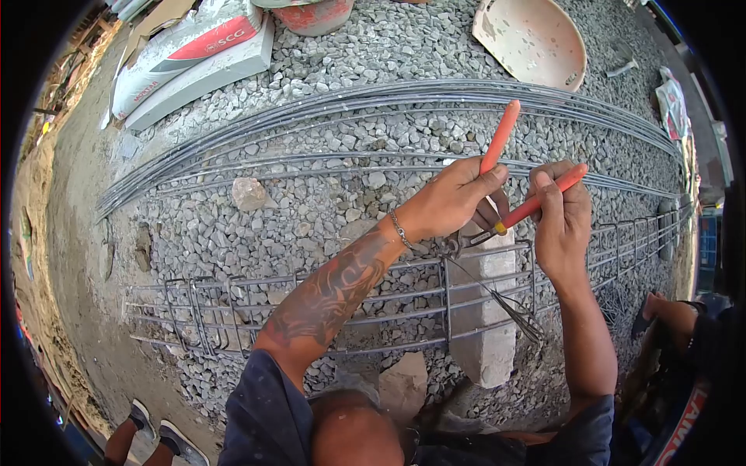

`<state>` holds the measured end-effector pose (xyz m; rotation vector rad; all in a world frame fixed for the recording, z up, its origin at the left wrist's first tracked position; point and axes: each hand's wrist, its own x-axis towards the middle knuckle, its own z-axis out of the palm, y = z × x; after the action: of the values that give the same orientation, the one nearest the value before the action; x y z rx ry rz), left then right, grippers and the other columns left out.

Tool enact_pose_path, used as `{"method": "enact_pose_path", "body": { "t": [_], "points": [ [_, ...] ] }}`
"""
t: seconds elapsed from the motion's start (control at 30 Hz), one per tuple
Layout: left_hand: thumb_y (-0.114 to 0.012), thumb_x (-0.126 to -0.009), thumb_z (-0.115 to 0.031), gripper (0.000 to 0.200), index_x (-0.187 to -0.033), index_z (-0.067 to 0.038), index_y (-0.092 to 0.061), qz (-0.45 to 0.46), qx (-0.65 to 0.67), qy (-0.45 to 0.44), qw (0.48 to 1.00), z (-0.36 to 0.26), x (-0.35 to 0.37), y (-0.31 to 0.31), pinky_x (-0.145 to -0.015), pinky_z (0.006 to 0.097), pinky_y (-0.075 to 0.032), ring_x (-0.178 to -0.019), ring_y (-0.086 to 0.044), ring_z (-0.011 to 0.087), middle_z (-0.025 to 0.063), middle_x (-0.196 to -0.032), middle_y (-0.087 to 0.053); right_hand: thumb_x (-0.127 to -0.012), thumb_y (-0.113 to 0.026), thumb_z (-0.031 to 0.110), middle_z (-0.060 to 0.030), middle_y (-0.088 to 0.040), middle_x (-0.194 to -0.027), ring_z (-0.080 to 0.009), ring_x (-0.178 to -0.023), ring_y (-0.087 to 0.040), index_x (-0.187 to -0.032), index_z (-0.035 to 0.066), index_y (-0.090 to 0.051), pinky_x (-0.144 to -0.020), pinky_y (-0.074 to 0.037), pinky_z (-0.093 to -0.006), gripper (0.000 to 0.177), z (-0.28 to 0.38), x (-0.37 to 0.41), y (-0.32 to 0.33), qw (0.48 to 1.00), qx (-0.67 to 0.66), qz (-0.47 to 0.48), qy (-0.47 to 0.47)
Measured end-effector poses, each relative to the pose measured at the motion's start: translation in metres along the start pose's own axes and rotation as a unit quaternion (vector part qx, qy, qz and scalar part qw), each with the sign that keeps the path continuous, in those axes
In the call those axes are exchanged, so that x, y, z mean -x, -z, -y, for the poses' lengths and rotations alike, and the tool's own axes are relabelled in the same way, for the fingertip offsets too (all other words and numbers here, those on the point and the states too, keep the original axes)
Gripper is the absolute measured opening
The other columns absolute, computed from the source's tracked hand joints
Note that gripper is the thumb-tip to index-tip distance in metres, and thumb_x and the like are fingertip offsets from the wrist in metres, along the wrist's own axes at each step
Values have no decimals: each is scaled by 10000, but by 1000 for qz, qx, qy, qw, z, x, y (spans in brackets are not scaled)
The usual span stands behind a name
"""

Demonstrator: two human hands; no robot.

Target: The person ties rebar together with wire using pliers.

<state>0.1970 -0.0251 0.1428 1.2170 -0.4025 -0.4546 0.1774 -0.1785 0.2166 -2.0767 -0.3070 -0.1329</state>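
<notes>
My left hand [458, 198] is closed round one red handle [501, 136] of a pair of pincers. My right hand [561, 221] is closed on the other red handle [544, 198], and the two handles stand apart. The dark pincer head [460, 242] is at the top bar of a rebar cage [447, 299], beside an upright stirrup. A bundle of thin tie wire [517, 314] hangs over the cage below the pincers. Under the cage lies a pale concrete block [497, 342]. What the pincer jaws grip is too small to tell.
Long steel rods [311, 105] lie across the gravel beyond the cage. Farther back are a mortar bag [183, 58] on a grey block, a red bucket [315, 17] and a pale basin [532, 43]. People's feet [175, 443] show at lower left; another person's arm [676, 320] is at right.
</notes>
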Motion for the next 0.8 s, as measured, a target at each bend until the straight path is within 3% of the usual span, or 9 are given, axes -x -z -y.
{"method": "enact_pose_path", "body": {
  "t": [0.07,0.37,0.7,0.8],
  "points": [
    [-351,-980,-393,428,-930,3,-504,-28,76,21,996,-3,1,-1,-641,287,-535,-718,-657,192,99,-804,-624,-932,-436,134,14,-459,-686,-38,-562,-370,-811,50,-495,-494,-301,-198,158,-1,-2,0,1000,2,-4,2],
    [-332,-982,-387,443,-921,20,-496,-67,124,35,989,4,3,6,-623,340,-569,-738,-671,267,137,-815,-617,-919,-453,118,15,-444,-657,-56,-580,-377,-799,34,-497,-503,-310,-229,153,-9,0,-2,1000,-26,-12,1],
    [-344,-981,-382,442,-950,32,-497,-39,61,51,996,6,1,-2,-627,319,-558,-716,-664,241,129,-831,-609,-926,-430,138,8,-453,-672,-52,-581,-380,-817,46,-501,-508,-317,-214,159,-14,-3,-5,1000,-8,-1,-5],
    [-360,-981,-363,420,-966,34,-493,-32,108,35,993,2,0,-10,-627,312,-554,-727,-657,217,114,-834,-594,-923,-439,131,11,-454,-680,-53,-592,-384,-817,52,-501,-519,-326,-216,146,-14,-5,-8,1000,-20,-9,6]
  ]
}}
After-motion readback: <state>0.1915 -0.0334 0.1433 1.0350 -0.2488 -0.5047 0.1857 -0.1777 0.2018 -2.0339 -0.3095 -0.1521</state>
